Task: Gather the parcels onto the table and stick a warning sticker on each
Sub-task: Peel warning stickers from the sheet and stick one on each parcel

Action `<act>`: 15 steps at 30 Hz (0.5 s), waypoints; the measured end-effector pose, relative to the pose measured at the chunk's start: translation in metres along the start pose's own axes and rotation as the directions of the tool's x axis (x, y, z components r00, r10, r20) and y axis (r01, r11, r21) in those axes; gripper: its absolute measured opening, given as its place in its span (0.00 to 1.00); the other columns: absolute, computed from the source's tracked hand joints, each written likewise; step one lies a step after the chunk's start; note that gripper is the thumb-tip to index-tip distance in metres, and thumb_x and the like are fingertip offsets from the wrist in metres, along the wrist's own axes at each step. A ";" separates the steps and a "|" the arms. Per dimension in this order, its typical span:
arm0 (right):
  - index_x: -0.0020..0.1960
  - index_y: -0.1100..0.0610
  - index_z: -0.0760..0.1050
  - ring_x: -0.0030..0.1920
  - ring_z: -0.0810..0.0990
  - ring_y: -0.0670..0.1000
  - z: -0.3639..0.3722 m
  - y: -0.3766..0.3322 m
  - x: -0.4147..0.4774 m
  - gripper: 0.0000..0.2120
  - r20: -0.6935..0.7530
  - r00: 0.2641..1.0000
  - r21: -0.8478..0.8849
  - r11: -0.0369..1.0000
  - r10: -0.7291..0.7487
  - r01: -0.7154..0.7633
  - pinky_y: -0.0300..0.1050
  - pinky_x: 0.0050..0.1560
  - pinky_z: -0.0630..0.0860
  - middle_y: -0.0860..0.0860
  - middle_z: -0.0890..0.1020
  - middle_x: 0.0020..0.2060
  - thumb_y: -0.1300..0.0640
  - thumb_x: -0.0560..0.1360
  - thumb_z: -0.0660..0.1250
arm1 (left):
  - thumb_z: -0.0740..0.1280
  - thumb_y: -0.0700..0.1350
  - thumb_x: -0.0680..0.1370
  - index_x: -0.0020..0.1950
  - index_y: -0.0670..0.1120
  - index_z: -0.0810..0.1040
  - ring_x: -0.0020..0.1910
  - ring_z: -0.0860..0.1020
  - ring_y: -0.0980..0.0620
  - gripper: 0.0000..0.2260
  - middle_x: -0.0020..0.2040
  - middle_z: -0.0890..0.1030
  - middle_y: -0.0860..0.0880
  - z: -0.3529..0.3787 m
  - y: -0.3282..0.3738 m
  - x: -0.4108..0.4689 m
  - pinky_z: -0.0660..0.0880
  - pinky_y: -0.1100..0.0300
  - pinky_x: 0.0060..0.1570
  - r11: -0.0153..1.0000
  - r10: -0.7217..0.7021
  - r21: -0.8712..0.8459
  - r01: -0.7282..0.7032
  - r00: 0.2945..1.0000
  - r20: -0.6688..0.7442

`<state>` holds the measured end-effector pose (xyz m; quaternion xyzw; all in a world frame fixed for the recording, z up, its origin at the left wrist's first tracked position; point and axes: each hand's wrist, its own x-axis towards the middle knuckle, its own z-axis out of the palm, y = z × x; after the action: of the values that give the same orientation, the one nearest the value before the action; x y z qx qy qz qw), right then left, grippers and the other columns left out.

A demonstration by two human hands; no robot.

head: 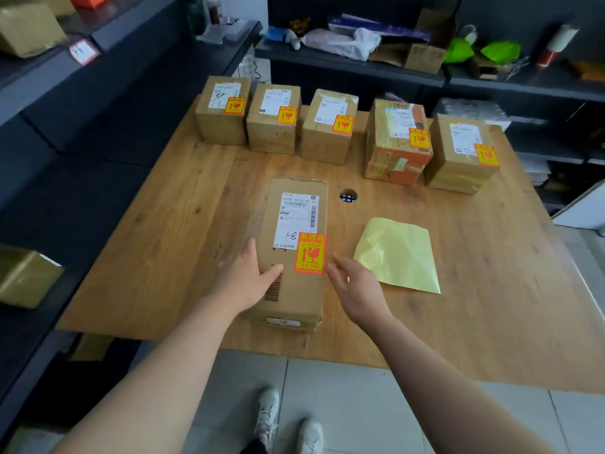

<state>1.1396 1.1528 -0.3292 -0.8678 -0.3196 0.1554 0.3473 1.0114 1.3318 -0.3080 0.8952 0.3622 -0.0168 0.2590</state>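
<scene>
A long cardboard parcel [293,299] lies on the wooden table [458,322] near its front edge, with a white shipping label and an orange warning sticker [310,253] on top. My left hand [247,276] rests on the parcel's left side, thumb on its top face. My right hand [355,288] hovers just right of the parcel with fingers relaxed, holding nothing. Several other parcels [327,126] stand in a row along the table's far edge, each bearing an orange sticker. A yellow backing sheet [399,255] lies on the table to the right of my hands.
A round cable hole [348,195] sits in the table's middle. Dark shelving runs along the left, with a brown parcel [27,278] on a low shelf. Cluttered shelves [425,57] stand behind the table. My shoes [288,421] are on the tiled floor.
</scene>
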 end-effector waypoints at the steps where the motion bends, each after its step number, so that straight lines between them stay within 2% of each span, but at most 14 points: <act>1: 0.63 0.53 0.77 0.57 0.78 0.48 0.001 -0.004 -0.001 0.16 -0.028 1.000 0.094 0.996 0.004 -0.002 0.40 0.55 0.74 0.47 0.81 0.56 0.48 0.78 0.61 | 0.65 0.57 0.76 0.67 0.45 0.68 0.59 0.75 0.46 0.25 0.64 0.76 0.47 -0.002 -0.002 -0.001 0.70 0.55 0.53 0.995 -0.022 -0.102 0.021 1.000 -0.004; 2: 0.59 0.52 0.79 0.51 0.80 0.44 0.002 -0.010 0.000 0.13 -0.042 0.999 0.155 0.988 0.000 0.007 0.38 0.49 0.76 0.45 0.83 0.51 0.49 0.78 0.63 | 0.67 0.54 0.75 0.63 0.45 0.72 0.54 0.77 0.48 0.21 0.59 0.79 0.49 -0.004 -0.003 -0.002 0.72 0.57 0.48 0.982 -0.034 -0.186 0.033 0.999 -0.005; 4: 0.55 0.52 0.82 0.42 0.80 0.40 0.004 -0.021 0.004 0.11 -0.046 0.999 0.162 0.987 -0.013 0.020 0.39 0.44 0.78 0.45 0.85 0.45 0.51 0.77 0.65 | 0.69 0.50 0.75 0.59 0.46 0.76 0.48 0.79 0.51 0.15 0.53 0.81 0.50 -0.009 -0.005 -0.003 0.75 0.56 0.47 0.965 -0.029 -0.262 0.024 0.999 -0.015; 7: 0.55 0.52 0.82 0.40 0.81 0.44 0.003 -0.038 0.021 0.12 -0.033 0.999 0.118 0.993 -0.018 0.021 0.42 0.42 0.78 0.47 0.85 0.43 0.49 0.76 0.65 | 0.70 0.48 0.74 0.57 0.47 0.79 0.47 0.79 0.51 0.13 0.52 0.82 0.51 -0.024 -0.009 0.004 0.76 0.55 0.48 0.949 -0.015 -0.315 -0.008 0.997 -0.069; 10: 0.54 0.52 0.82 0.36 0.80 0.42 0.005 -0.057 0.047 0.12 -0.036 0.998 0.097 0.994 -0.046 0.049 0.37 0.37 0.75 0.47 0.85 0.41 0.49 0.76 0.65 | 0.69 0.49 0.75 0.57 0.46 0.79 0.49 0.79 0.51 0.13 0.52 0.82 0.51 -0.047 -0.018 0.021 0.76 0.52 0.50 0.942 -0.019 -0.335 -0.017 0.994 -0.103; 13: 0.54 0.53 0.82 0.38 0.81 0.43 0.013 -0.083 0.079 0.12 -0.033 0.997 0.108 0.992 -0.066 0.069 0.38 0.40 0.78 0.47 0.85 0.42 0.49 0.76 0.66 | 0.69 0.49 0.75 0.58 0.46 0.78 0.49 0.79 0.52 0.13 0.53 0.81 0.52 -0.073 -0.032 0.045 0.76 0.53 0.50 0.938 -0.022 -0.346 -0.025 0.991 -0.133; 15: 0.53 0.53 0.83 0.35 0.79 0.41 0.022 -0.103 0.102 0.12 -0.033 0.996 0.108 0.991 -0.078 0.081 0.32 0.34 0.75 0.43 0.83 0.36 0.49 0.76 0.66 | 0.68 0.48 0.75 0.58 0.45 0.78 0.50 0.79 0.50 0.13 0.53 0.81 0.51 -0.091 -0.045 0.065 0.76 0.52 0.51 0.937 -0.025 -0.349 -0.024 0.991 -0.135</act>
<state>1.1587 1.2886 -0.2775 -0.8361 -0.3399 0.1465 0.4048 1.0160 1.4435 -0.2639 0.8340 0.3764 0.1095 0.3884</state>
